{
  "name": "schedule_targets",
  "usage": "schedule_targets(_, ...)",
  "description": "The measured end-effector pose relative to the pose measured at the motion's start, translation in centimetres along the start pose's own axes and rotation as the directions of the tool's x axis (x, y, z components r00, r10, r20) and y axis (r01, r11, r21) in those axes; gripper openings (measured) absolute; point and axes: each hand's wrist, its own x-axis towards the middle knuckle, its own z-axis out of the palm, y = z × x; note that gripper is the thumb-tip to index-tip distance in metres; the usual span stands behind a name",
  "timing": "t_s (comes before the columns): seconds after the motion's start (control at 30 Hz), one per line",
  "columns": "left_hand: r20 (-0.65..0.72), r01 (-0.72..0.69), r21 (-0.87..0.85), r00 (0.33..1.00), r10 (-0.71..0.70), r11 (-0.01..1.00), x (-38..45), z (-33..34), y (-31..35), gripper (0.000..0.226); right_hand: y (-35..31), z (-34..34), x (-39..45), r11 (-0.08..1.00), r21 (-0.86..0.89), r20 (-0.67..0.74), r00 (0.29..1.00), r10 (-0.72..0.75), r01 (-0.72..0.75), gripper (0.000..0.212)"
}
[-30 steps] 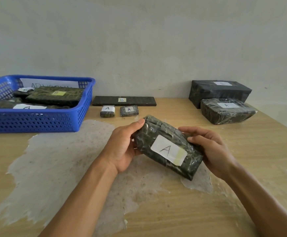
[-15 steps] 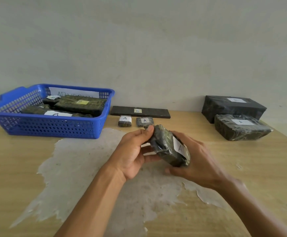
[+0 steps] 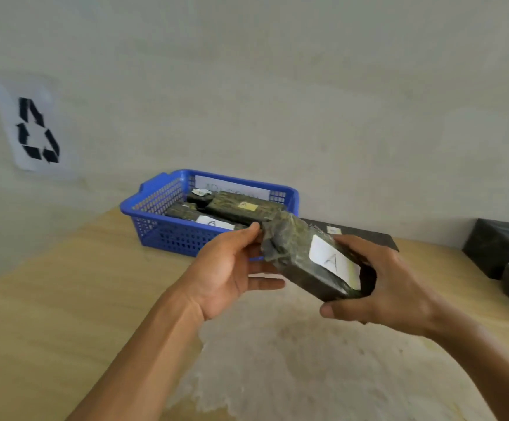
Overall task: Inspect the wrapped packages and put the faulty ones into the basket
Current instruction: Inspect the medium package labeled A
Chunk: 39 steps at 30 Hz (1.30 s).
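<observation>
Dark wrapped package (image 3: 305, 256) labelled A, tilted, near blue basket (image 3: 168, 235).

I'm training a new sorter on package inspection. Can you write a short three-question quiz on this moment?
1. True or false: the held package already lies inside the blue basket.
2. Which letter is on the held package's white label? a) A b) B c) C
3. Which hand wraps the package's labelled end?

Key: 1. False; both hands hold it above the table. 2. a. 3. The right hand; the left hand pinches the far end.
</observation>
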Motion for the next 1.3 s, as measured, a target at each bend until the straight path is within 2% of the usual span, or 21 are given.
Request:
schedule_targets(0.07,-0.069,-0.014,0.146,0.997,0.024,0.989,-0.6,-2.7,1.5,0.035,-1.3,1.0,1.8,1.0,0.002,-0.048,0.999,-0.005,0.005,0.075)
schedule_targets(0.17,-0.156,-0.007,0.344,0.986,0.065,0.939,-1.4,-7.5,2.9,0.027,-3.3,2.0,4.7,1.0,-0.008,-0.088,0.996,0.007,-0.007,0.066)
schedule_targets(0.3,-0.284,0.098,0.581,0.955,0.088,0.808,-1.9,-14.2,3.5,0.017,-6.0,3.4,9.4,0.995,-0.101,-0.088,0.996,-0.018,0.009,0.069)
schedule_targets(0.37,-0.368,0.139,0.662,0.916,0.158,0.737,-1.8,-17.2,3.2,0.014,-6.8,4.4,12.2,0.983,-0.183,-0.068,0.997,-0.024,0.011,0.075)
schedule_targets(0.47,-0.468,0.178,0.777,0.805,0.364,0.604,-1.3,-21.4,2.3,0.021,-7.8,6.2,16.8,0.955,-0.298,-0.013,1.0,-0.011,0.007,0.084)
schedule_targets(0.53,-0.512,0.163,0.763,0.744,0.431,0.625,-1.3,-23.1,1.9,0.02,-8.2,7.3,19.8,0.931,-0.365,0.015,1.0,-0.02,0.024,0.085)
schedule_targets(0.63,-0.509,0.093,0.731,0.734,0.449,0.676,-1.0,-23.9,1.4,0.015,-8.2,8.8,24.0,0.909,-0.417,0.063,0.998,0.011,0.016,0.088)
schedule_targets(0.77,-0.485,0.071,0.771,0.708,0.513,0.632,-0.6,-23.9,0.8,0.019,-8.0,10.5,28.2,0.914,-0.404,0.111,0.991,0.073,-0.022,0.094)
schedule_targets(0.9,-0.499,0.064,0.762,0.692,0.522,0.644,-0.4,-23.9,0.9,0.019,-8.0,11.9,31.9,0.915,-0.401,0.223,0.966,0.13,-0.031,0.079)
schedule_targets(1.0,-0.537,0.106,0.752,0.672,0.51,0.651,-0.1,-23.8,1.0,0.018,-7.1,13.2,34.3,0.902,-0.431,0.251,0.958,0.138,-0.017,0.069)
schedule_targets(1.17,-0.538,0.13,0.756,0.682,0.496,0.642,0.0,-23.6,1.0,0.021,-5.9,13.7,35.5,0.877,-0.48,0.262,0.956,0.133,0.01,0.073)
schedule_targets(1.23,-0.537,0.133,0.756,0.687,0.49,0.641,0.0,-23.6,1.0,0.021,-6.1,14.4,35.5,0.858,-0.51,0.251,0.965,0.081,0.061,0.078)
schedule_targets(1.3,-0.535,0.126,0.752,0.69,0.487,0.647,0.1,-23.8,0.9,0.021,-6.1,15.3,35.7,0.854,-0.505,0.298,0.954,0.04,0.122,0.081)
